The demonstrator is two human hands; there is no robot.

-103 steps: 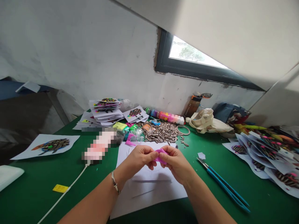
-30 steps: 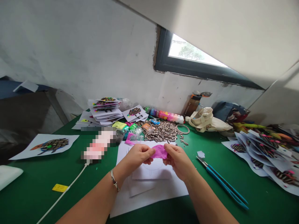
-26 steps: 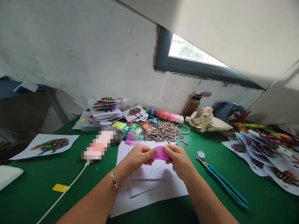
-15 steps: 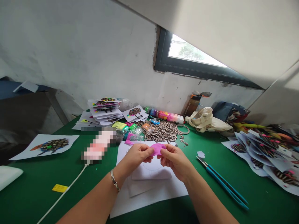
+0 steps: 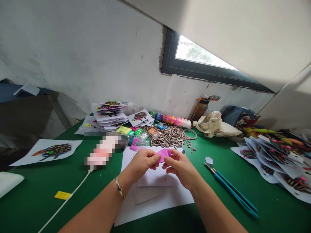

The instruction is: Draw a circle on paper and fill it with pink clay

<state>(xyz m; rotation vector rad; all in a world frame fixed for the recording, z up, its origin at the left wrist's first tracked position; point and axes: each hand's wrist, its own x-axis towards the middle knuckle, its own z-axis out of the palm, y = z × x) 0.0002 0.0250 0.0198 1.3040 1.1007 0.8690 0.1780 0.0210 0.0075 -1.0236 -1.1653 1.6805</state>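
A flattened piece of pink modelling clay (image 5: 164, 155) is pinched between my two hands above the papers. My left hand (image 5: 147, 159) grips its left side between thumb and fingers. On the other side, the thumb and fingertips of my right hand (image 5: 179, 164) press its right edge. Beneath them lie white sheets of paper (image 5: 150, 195), the top one with a faint drawn outline that my hands partly cover. Just beyond my left hand, more pink clay (image 5: 136, 147) sits by a clear wrapper. Striped sunflower seeds (image 5: 171, 136) are heaped behind the paper.
Blue tweezers (image 5: 236, 192) lie to the right on the green table (image 5: 80, 207). Finished seed pictures form a stack (image 5: 111, 118) at the back left and a pile (image 5: 274, 158) at the right. A brown bottle (image 5: 199, 110) and a cloth bag (image 5: 215, 124) stand by the wall.
My right thumb and fingers have shifted slightly along the pink clay, which is now tilted a little. My left hand has stayed nearly in place.
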